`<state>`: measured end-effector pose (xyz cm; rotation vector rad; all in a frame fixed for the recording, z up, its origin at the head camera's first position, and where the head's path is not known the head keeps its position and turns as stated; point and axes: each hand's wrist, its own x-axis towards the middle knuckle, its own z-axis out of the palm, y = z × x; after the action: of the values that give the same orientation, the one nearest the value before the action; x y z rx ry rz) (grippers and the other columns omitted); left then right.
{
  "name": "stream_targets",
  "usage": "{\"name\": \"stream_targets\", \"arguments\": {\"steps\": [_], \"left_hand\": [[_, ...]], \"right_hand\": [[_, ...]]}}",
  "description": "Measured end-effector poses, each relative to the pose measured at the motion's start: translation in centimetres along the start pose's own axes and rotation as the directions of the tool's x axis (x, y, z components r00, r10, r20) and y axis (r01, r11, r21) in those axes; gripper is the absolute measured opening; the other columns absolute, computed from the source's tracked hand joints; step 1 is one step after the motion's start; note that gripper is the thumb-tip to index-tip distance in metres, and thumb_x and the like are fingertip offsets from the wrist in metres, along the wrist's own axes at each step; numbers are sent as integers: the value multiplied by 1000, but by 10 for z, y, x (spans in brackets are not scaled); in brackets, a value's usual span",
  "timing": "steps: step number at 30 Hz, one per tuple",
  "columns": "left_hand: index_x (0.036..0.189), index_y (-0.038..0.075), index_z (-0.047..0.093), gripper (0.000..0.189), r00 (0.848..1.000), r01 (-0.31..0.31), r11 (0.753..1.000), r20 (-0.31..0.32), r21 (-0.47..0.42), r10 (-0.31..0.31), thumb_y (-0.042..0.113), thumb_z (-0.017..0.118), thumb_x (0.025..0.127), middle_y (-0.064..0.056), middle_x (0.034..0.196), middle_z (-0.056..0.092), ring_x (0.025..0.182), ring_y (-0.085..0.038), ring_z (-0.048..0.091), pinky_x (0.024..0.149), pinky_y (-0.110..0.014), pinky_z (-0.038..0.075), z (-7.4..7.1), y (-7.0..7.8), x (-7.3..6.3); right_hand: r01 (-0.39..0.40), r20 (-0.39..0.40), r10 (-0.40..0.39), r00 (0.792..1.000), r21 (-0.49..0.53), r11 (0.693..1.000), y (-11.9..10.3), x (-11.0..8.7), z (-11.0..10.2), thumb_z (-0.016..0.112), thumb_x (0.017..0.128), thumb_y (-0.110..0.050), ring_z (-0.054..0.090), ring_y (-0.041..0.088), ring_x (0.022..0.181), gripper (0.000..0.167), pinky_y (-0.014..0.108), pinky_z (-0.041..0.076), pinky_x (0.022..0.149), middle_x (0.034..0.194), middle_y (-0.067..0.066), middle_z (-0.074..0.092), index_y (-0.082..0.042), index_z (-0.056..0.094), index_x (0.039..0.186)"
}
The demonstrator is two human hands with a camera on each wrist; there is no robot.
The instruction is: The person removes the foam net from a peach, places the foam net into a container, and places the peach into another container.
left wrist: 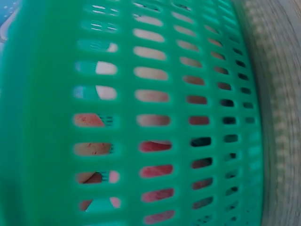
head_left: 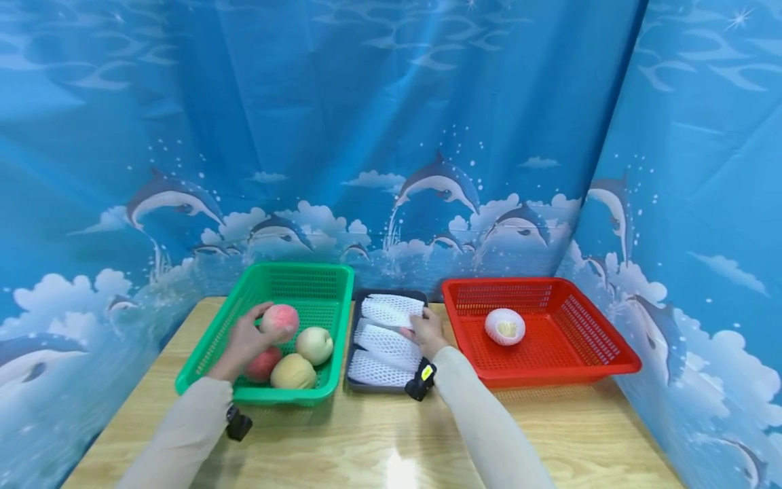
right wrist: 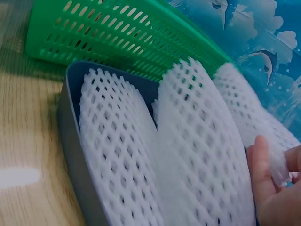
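Note:
Inside the green basket (head_left: pixel 345 299), my left hand (head_left: pixel 243 345) grips a pink peach (head_left: pixel 282 319) above the other fruit. Beneath and beside it lie a red peach (head_left: pixel 263 365), a yellowish peach (head_left: pixel 293 372) and a pale one (head_left: pixel 314 345). The basket's slotted wall (left wrist: pixel 47 113) hides most of the left hand in the left wrist view. My right hand (head_left: pixel 429 333) is at the right side of a dark tray (head_left: pixel 379 389). Its thumb and fingers pinch the end of a white foam net sleeve (right wrist: pixel 240 101). More foam net sleeves (right wrist: pixel 117 141) lie in the tray.
A red basket (head_left: pixel 574 367) stands on the right, with one fruit in a white foam net (head_left: pixel 505 327) inside. All containers sit on a wooden table (head_left: pixel 342 441). A blue dolphin-print curtain (head_left: pixel 379 136) rises behind them and along the sides.

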<state>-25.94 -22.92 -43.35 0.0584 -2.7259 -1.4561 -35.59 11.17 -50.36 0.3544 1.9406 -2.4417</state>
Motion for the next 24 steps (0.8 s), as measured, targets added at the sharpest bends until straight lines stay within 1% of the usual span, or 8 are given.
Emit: {"name": "stream_targets", "arguments": {"steps": [4, 7, 11, 12, 14, 16, 20, 24], "left_hand": [[149, 4, 29, 86, 999, -52, 998, 0, 39, 52, 42, 71, 85, -27, 140, 42, 116, -42, 52, 82, -51, 53, 2, -10, 5], [148, 4, 30, 83, 998, -64, 995, -4, 74, 65, 39, 72, 85, -29, 137, 45, 114, -43, 53, 80, -51, 54, 4, -16, 7], [148, 5, 31, 83, 998, -57, 994, -5, 92, 57, 39, 72, 85, -29, 138, 43, 114, -43, 53, 79, -51, 54, 7, -20, 10], [149, 5, 30, 84, 999, -54, 995, 2, 79, 54, 39, 72, 85, -28, 139, 42, 114, -43, 53, 79, -51, 54, 8, -21, 11], [149, 5, 29, 85, 999, -49, 997, 13, 55, 49, 41, 72, 85, -28, 139, 42, 114, -42, 53, 79, -49, 54, 9, -22, 14], [150, 5, 26, 86, 999, -34, 999, 29, 24, 33, 41, 71, 85, -28, 140, 41, 115, -42, 53, 80, -49, 54, 10, -24, 16], [150, 2, 24, 86, 999, 6, 999, 33, 37, -8, 39, 68, 87, -30, 140, 40, 117, -44, 50, 85, -52, 51, 9, -27, 16], [149, -3, 23, 86, 999, 26, 997, 46, 71, -29, 40, 66, 88, -33, 138, 41, 117, -47, 49, 87, -55, 49, 8, -30, 16]], "right_hand": [[45, 49, -51, 998, 118, 992, 34, 40, -6, 58, 94, -6, 61, 28, 102, 41, 39, 59, 81, 117, 19, 55, -2, 49, 133], [-10, 53, 5, 999, 106, 994, 70, 82, -10, 70, 88, -15, 64, 27, 100, 50, 41, 57, 85, 116, 16, 58, 0, 49, 131], [-10, 74, 5, 997, 78, 997, 62, 62, -6, 74, 84, -16, 66, 27, 93, 55, 39, 58, 84, 109, 18, 61, 8, 48, 125], [-14, 64, 10, 998, 58, 998, 51, 49, -2, 71, 87, -14, 65, 29, 97, 54, 40, 57, 87, 112, 20, 60, 11, 46, 127], [-40, 24, 39, 999, 30, 999, 2, -8, 11, 63, 91, -6, 62, 33, 104, 51, 41, 53, 93, 116, 26, 56, 17, 40, 130], [-86, -33, 86, 996, -4, 996, -19, -29, 20, 57, 93, 0, 58, 35, 110, 49, 42, 49, 99, 121, 29, 53, 20, 35, 133], [-121, -65, 120, 991, -17, 992, -19, -28, 20, 55, 93, 2, 56, 34, 114, 48, 43, 48, 101, 126, 29, 52, 18, 36, 135], [-77, -52, 78, 996, 10, 997, 16, 13, 4, 65, 89, -1, 65, 29, 98, 48, 37, 57, 87, 112, 23, 61, 15, 45, 129]]}}
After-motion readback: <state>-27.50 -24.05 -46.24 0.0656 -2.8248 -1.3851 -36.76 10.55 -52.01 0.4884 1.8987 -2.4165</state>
